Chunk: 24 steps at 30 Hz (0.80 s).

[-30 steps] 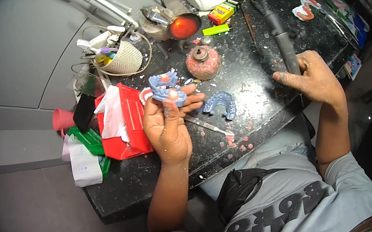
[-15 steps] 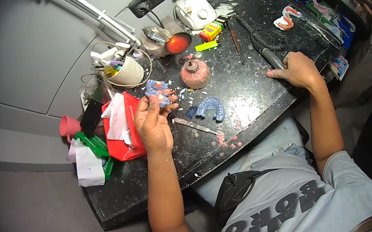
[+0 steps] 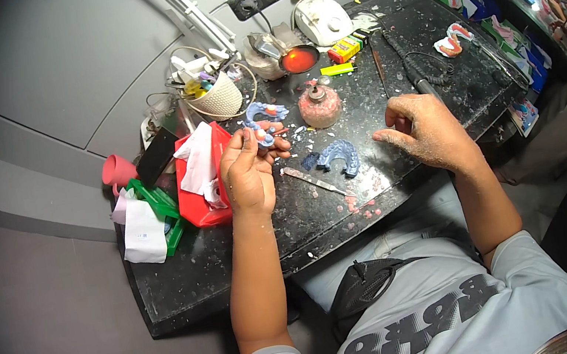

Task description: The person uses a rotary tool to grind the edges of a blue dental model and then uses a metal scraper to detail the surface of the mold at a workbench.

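Observation:
In my left hand (image 3: 251, 175) is a blue dental arch mould (image 3: 263, 115) with white and reddish spots, held up between thumb and fingers. My right hand (image 3: 429, 128) hovers over the table's right part, fingers curved and apart, with nothing in it. Between the hands, a second blue arch mould (image 3: 340, 157) lies on the black table (image 3: 190, 290). Beside it is a thin wax knife (image 3: 314, 181), its tip by pink crumbs (image 3: 352, 204). Beyond stands a round glass spirit burner (image 3: 320, 106) coated in pink. A black handpiece (image 3: 422, 85) lies just past my right hand.
At the left stand a red bin (image 3: 203, 209) with white paper, a green tray (image 3: 174, 229) and a woven cup (image 3: 220, 100) of tools. Farther back are a pan of red wax (image 3: 298, 60), a yellow-green lighter (image 3: 337, 70), a white control box (image 3: 323, 20) and dentures (image 3: 453, 43).
My right hand has come away from beside the handpiece, moving left and nearer to me. My left hand still holds the blue mould, now tilted differently. The whole view has shifted slightly.

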Tool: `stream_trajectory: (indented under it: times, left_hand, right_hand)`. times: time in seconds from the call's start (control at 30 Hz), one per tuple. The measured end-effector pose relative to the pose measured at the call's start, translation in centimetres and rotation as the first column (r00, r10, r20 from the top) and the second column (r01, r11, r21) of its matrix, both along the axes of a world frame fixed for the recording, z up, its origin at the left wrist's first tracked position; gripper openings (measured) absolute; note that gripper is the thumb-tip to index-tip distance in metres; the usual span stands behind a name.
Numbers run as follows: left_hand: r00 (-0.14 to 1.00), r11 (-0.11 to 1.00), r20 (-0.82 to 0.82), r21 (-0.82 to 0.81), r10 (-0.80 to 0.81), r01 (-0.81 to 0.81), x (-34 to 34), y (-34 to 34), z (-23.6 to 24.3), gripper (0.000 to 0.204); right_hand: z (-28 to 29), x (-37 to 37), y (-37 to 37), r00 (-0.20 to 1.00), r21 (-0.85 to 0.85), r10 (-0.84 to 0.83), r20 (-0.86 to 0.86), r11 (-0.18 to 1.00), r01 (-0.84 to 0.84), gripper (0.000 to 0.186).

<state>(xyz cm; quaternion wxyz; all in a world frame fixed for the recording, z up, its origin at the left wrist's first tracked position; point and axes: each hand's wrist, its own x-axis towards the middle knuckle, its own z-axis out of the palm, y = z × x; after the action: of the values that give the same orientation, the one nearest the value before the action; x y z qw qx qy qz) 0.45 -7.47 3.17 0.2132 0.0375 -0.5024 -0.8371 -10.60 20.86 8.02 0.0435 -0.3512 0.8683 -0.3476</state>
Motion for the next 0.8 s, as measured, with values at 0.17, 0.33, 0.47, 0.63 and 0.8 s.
stream_trajectory:
  times: [0.17, 0.33, 0.47, 0.63, 0.8]
  left_hand:
    - [0.996, 0.992, -0.014, 0.094, -0.085, 0.086, 0.1, 0.2, 0.4, 0.026]
    - [0.977, 0.978, -0.107, 0.079, -0.186, 0.195, 0.3, -0.2, -0.2, 0.028]
    - [0.977, 0.976, -0.096, 0.086, -0.192, 0.2, 0.2, -0.2, -0.3, 0.028]
    - [0.998, 0.994, -0.056, 0.1, -0.033, 0.038, -0.1, -0.2, -1.0, 0.024]
    - [0.993, 0.984, -0.116, 0.17, -0.031, 0.05, -0.5, -0.6, -1.2, 0.029]
  right_hand:
    - [-0.3, 0.4, -0.1, 0.999, -0.042, 0.023, 0.026, 0.999, -0.022, 0.031]
    - [-0.6, 0.5, 0.0, 0.999, -0.082, 0.031, 0.025, 0.996, -0.029, 0.028]
    - [-0.8, 0.9, -0.4, 0.998, -0.135, 0.06, 0.022, 0.989, -0.056, 0.026]
    - [-1.2, 0.8, -0.6, 0.997, -0.123, 0.073, 0.005, 0.99, -0.072, 0.026]
    - [-3.0, 0.3, -1.5, 0.972, -0.076, 0.219, -0.082, 0.971, -0.225, 0.052]
